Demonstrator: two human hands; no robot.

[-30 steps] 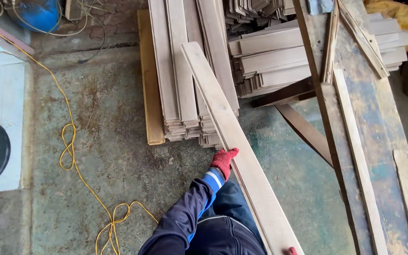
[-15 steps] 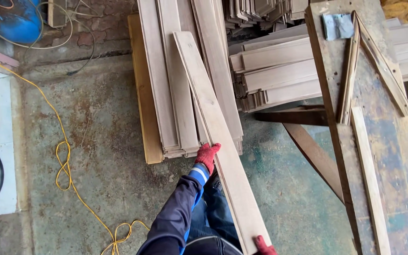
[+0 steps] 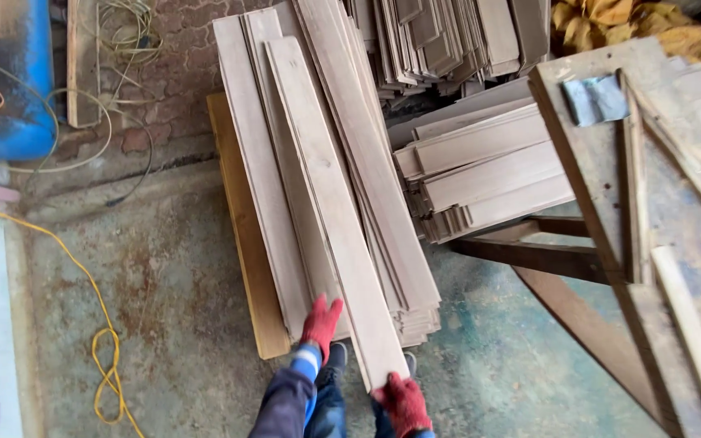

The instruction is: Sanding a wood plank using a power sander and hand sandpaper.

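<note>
A long pale wooden plank (image 3: 326,195) lies lengthwise on top of a stack of similar planks (image 3: 383,178) on the floor. My left hand (image 3: 320,324), in a red glove, rests flat with fingers spread on the plank's left side near its close end. My right hand (image 3: 404,402), also in a red glove, grips the plank's near end from below. My blue sleeve and dark trousers show at the bottom edge.
A thick yellowish board (image 3: 241,235) lies left of the stack. More board piles (image 3: 480,174) sit behind and right. A worn wooden workbench (image 3: 659,227) stands at right. A yellow cable (image 3: 99,324) loops on the concrete floor; a blue tank (image 3: 10,73) is top left.
The plank has slid forward and down from a raised, slanted position onto the stack. Both hands followed its near end forward, and the view moved closer to the stack.
</note>
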